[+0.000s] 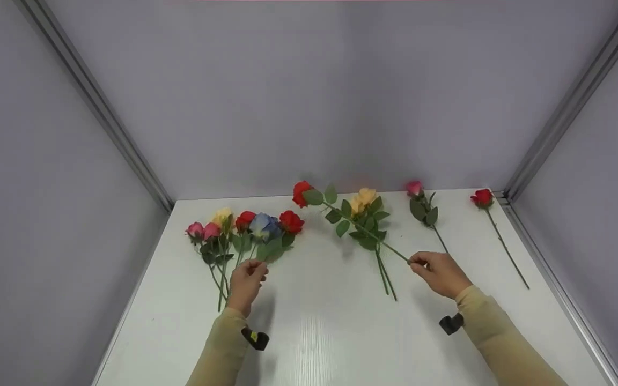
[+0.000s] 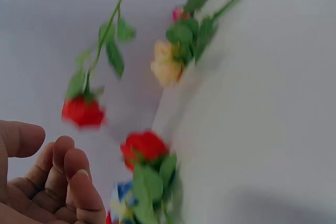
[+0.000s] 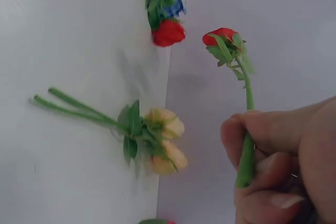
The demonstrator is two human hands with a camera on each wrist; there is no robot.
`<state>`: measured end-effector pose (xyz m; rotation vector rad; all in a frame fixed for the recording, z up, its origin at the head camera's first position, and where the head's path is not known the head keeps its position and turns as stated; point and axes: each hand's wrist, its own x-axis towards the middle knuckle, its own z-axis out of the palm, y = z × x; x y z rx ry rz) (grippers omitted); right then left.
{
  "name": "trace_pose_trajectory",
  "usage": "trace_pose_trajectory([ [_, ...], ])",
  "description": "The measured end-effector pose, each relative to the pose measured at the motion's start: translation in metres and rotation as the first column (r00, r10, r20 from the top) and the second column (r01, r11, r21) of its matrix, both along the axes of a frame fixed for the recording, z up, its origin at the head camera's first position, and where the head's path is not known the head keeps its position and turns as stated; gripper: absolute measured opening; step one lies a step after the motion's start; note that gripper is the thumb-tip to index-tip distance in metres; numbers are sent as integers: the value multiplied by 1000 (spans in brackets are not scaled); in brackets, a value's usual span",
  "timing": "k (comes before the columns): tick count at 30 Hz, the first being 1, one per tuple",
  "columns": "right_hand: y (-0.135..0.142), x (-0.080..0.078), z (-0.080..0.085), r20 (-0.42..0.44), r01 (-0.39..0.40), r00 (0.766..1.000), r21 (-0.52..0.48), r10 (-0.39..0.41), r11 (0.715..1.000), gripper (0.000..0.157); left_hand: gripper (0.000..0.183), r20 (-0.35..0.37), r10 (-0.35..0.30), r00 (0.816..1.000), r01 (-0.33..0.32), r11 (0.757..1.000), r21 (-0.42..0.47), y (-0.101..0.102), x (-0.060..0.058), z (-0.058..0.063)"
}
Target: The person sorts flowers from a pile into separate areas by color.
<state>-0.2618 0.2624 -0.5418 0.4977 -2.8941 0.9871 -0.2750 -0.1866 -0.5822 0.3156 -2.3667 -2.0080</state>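
My right hand (image 1: pixel 440 272) pinches the lower end of a green stem, holding up a red rose (image 1: pixel 302 193) whose bloom points to the far left. In the right wrist view, thumb and fingers close round the stem of that red rose (image 3: pixel 220 37). The stem crosses above two yellow roses (image 1: pixel 363 199) lying on the table. My left hand (image 1: pixel 248 280) is near the left group of flowers, its fingers loosely bent with nothing between thumb and fingertips (image 2: pixel 79 161). Just beyond it lie a blue flower (image 1: pixel 265 227) and a second red rose (image 1: pixel 291 221).
Pink roses (image 1: pixel 203 231) and a yellow flower (image 1: pixel 222 216) lie at the left of the white table (image 1: pixel 309 321). On the right lie a single pink rose (image 1: pixel 414 188) and a single red rose (image 1: pixel 483 198). Grey panels (image 1: pixel 309 96) enclose the back and sides.
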Motion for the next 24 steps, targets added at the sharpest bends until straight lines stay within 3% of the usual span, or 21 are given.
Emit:
trace_pose_trajectory([
  [6, 47, -5, -2, -32, 143, 989, 18, -143, 989, 16, 25, -7, 150, 989, -149, 974, -173, -50, 9, -20],
  [12, 93, -7, -7, -72, 273, 960, 6, -272, 962, 25, 29, 43, 252, 967, -237, 947, -218, -88, 16, -35],
  [19, 140, -1, -21, -58, 406, 912, -15, -406, 914, 31, 26, 25, 359, 933, -342, 905, -252, -108, 19, -52],
  [24, 170, 9, -38, -24, 476, 879, -7, -476, 879, 35, 24, 30, 377, 926, -357, 897, -261, -112, 20, -61],
])
